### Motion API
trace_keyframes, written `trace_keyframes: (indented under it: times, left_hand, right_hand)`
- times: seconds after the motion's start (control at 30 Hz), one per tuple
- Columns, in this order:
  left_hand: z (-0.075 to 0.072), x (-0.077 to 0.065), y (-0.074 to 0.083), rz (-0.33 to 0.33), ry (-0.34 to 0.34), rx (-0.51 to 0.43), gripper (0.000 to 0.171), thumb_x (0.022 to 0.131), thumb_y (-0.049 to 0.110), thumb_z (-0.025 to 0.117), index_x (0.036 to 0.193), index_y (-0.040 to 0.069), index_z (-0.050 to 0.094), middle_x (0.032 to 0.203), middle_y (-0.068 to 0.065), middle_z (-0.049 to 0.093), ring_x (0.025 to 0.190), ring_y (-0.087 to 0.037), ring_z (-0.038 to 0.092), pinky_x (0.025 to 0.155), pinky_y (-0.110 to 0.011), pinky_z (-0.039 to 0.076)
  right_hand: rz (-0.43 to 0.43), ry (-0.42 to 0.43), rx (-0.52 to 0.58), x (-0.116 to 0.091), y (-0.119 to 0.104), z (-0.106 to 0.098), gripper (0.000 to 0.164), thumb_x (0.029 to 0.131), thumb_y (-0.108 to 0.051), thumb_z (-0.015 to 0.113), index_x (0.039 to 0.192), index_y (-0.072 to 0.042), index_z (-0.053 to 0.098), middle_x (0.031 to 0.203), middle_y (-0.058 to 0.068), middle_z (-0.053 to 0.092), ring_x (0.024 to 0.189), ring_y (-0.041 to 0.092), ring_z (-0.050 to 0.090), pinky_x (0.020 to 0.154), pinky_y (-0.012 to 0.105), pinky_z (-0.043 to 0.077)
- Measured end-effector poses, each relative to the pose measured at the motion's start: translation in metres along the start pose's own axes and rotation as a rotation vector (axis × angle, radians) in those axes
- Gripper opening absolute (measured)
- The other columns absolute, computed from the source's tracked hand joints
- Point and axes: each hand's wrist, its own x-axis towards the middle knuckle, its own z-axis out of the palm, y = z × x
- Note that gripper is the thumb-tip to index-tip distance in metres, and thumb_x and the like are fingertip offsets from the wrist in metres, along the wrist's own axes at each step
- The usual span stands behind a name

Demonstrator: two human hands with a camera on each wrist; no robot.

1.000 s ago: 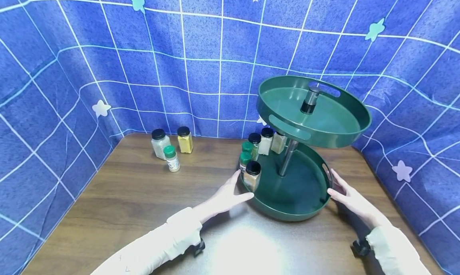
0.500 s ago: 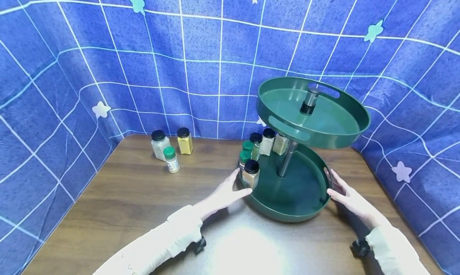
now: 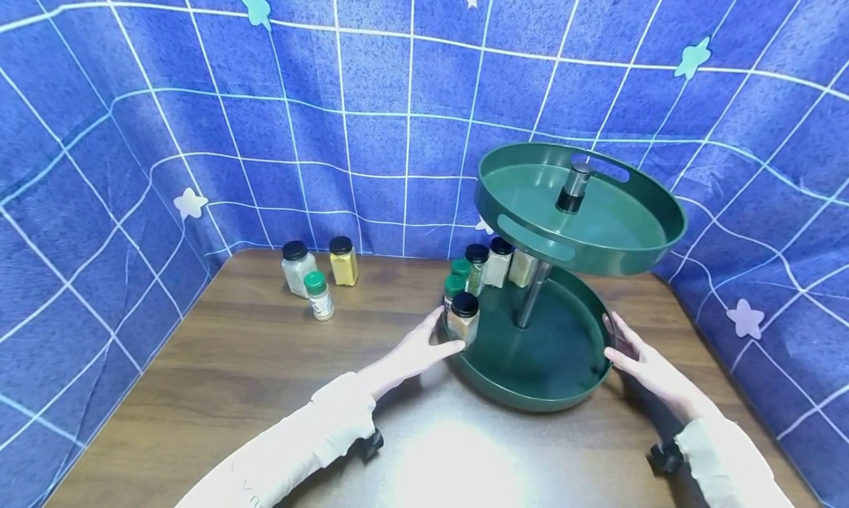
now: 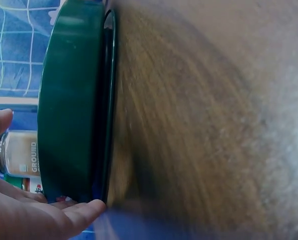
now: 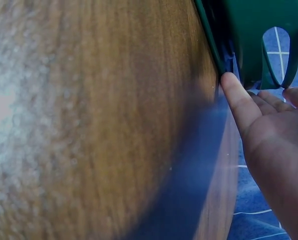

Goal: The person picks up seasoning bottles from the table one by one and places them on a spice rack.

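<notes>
A green two-tier round tray stand has a lower tray (image 3: 537, 364) and an upper tray (image 3: 517, 183) joined by a metal post (image 3: 533, 298). My left hand (image 3: 416, 352) touches the lower tray's left side, fingers extended and thumb near a black-capped spice jar (image 3: 462, 327) of tan powder. In the left wrist view that jar reads "GROUND". My right hand (image 3: 645, 357) rests against the right side by the handle slot (image 5: 278, 55), fingers fairly straight, one at the base. Along the lower tray's left and back stand green-capped bottles (image 3: 455, 285), a jar of green herbs (image 3: 475, 272) and a white jar (image 3: 497, 265).
On the wooden table (image 3: 232, 375), at the back left, stand a jar of whitish contents (image 3: 298, 272), a yellow spice jar (image 3: 343, 265) and a green-capped bottle (image 3: 320, 301). A blue grid-patterned cloth (image 3: 371, 154) hangs behind and along both sides.
The lower tray's jars have shifted slightly clockwise: the tan one backward, those at the back rightward. My left hand has moved a little backward; my right hand stays about where it was.
</notes>
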Motion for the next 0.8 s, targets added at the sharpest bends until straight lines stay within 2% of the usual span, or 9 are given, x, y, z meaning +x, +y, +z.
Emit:
trace_keyframes:
  times: [0.03,0.13,0.2,0.33,0.4,0.5,0.57,0.63,0.8]
  left_hand:
    - [-0.001,0.001,0.0,0.0,-0.004,-0.017,0.087,0.083,0.046,0.067,0.15,0.016,0.022,0.152,-0.014,0.031,0.138,-0.032,0.03,0.112,-0.052,0.024]
    - [-0.002,0.005,-0.001,0.001,-0.016,-0.074,0.085,0.084,0.043,0.067,0.15,0.015,0.022,0.151,-0.015,0.031,0.137,-0.033,0.031,0.112,-0.052,0.024]
    - [-0.003,0.007,-0.001,-0.005,-0.018,-0.102,0.084,0.084,0.041,0.068,0.15,0.014,0.022,0.152,-0.015,0.031,0.137,-0.034,0.032,0.111,-0.052,0.025]
    - [-0.004,0.011,-0.002,-0.015,-0.017,-0.12,0.083,0.085,0.04,0.067,0.15,0.014,0.022,0.152,-0.015,0.03,0.136,-0.035,0.033,0.111,-0.051,0.026]
    - [-0.005,0.013,-0.002,-0.021,-0.017,-0.124,0.082,0.085,0.04,0.067,0.15,0.014,0.023,0.151,-0.016,0.03,0.136,-0.034,0.033,0.111,-0.05,0.026]
    - [-0.006,0.016,-0.003,-0.031,-0.02,-0.138,0.081,0.086,0.04,0.066,0.15,0.014,0.023,0.151,-0.016,0.03,0.137,-0.033,0.033,0.112,-0.049,0.026]
    - [-0.007,0.018,-0.002,-0.042,-0.023,-0.147,0.081,0.086,0.04,0.065,0.15,0.015,0.023,0.152,-0.015,0.029,0.137,-0.033,0.032,0.112,-0.048,0.025]
    - [-0.008,0.019,-0.002,-0.044,-0.025,-0.155,0.081,0.087,0.04,0.065,0.15,0.014,0.023,0.152,-0.015,0.029,0.138,-0.033,0.031,0.112,-0.048,0.025]
    - [-0.01,0.024,-0.003,-0.044,-0.031,-0.159,0.081,0.087,0.04,0.065,0.15,0.014,0.022,0.152,-0.015,0.028,0.138,-0.033,0.03,0.113,-0.048,0.024]
  right_hand:
    - [0.006,0.0,0.0,0.0,0.0,0.0,0.07,0.1,-0.018,0.046,0.152,-0.014,0.0,0.155,0.024,0.008,0.133,-0.006,0.022,0.09,0.002,0.032]
    - [0.021,0.0,-0.01,0.0,-0.001,0.0,0.07,0.1,-0.019,0.046,0.152,-0.015,0.0,0.155,0.025,0.009,0.136,0.005,0.02,0.09,0.001,0.031]
    - [0.04,0.006,-0.018,0.0,-0.001,0.0,0.07,0.1,-0.021,0.046,0.152,-0.017,0.0,0.155,0.025,0.01,0.133,-0.002,0.023,0.09,0.001,0.031]
    - [0.068,0.012,-0.035,0.0,0.0,-0.001,0.07,0.1,-0.024,0.046,0.152,-0.02,0.0,0.155,0.024,0.012,0.132,-0.001,0.024,0.089,0.001,0.031]
    - [0.069,0.013,-0.045,-0.001,-0.001,-0.001,0.071,0.1,-0.023,0.046,0.152,-0.019,-0.001,0.154,0.025,0.012,0.136,0.009,0.024,0.089,0.001,0.031]
    - [0.064,0.013,-0.045,0.0,-0.001,0.0,0.071,0.1,-0.022,0.046,0.152,-0.017,-0.001,0.153,0.029,0.012,0.138,0.034,0.02,0.088,0.002,0.033]
    - [0.06,0.011,-0.034,0.0,-0.001,0.0,0.071,0.1,-0.021,0.046,0.152,-0.015,-0.002,0.152,0.031,0.012,0.135,0.046,0.017,0.087,0.003,0.034]
    - [0.061,0.01,-0.026,0.0,-0.001,0.0,0.071,0.1,-0.021,0.046,0.152,-0.014,-0.002,0.151,0.032,0.011,0.133,0.051,0.016,0.087,0.003,0.035]
    - [0.069,0.01,-0.05,0.001,-0.001,0.001,0.073,0.099,-0.021,0.048,0.152,-0.015,-0.002,0.151,0.033,0.013,0.133,0.053,0.017,0.086,0.001,0.032]
